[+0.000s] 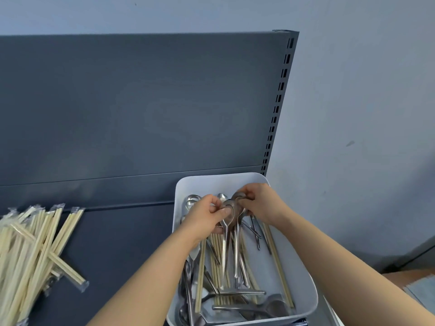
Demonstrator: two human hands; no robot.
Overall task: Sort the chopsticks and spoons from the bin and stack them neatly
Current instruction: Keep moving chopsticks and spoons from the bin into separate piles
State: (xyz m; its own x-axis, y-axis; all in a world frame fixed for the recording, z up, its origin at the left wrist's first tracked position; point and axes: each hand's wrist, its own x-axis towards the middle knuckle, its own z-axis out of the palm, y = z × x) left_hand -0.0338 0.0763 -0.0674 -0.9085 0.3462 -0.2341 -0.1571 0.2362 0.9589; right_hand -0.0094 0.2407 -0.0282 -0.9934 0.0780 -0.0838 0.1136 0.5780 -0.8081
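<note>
Head view: both hands meet over the far end of the white bin [303, 267], which sits at the right end of a dark grey shelf [113, 243]. The left hand [207, 216] is closed, thumb pressed on the bowl of a bunch of spoons [227, 234]; the right hand [261, 203] is curled round the bowls of the same bunch from the other side, fingertips pinching. The spoon bowls lie right between the two hands, and the handles run back toward the person, down the length of the bin, so the bunch's long axis follows the bin's. Neither hand is clearly nearer; both touch the bowls. More spoons lie loose in the bin, some crosswise at its near end, mixed with bare chopsticks [217, 262] that mostly run lengthways under and beside the held handles.

Well apart to the left on the shelf lies a loose pile of wrapped chopsticks [35, 250], fanned and crossing, not yet squared up. I judge the spoons are being gathered bowl on bowl; lifting them clear means drawing the handles up out of the chopsticks beneath.

The shelf has a dark back panel [141, 102] with a slotted upright at its right edge, against a pale wall [364, 90].
</note>
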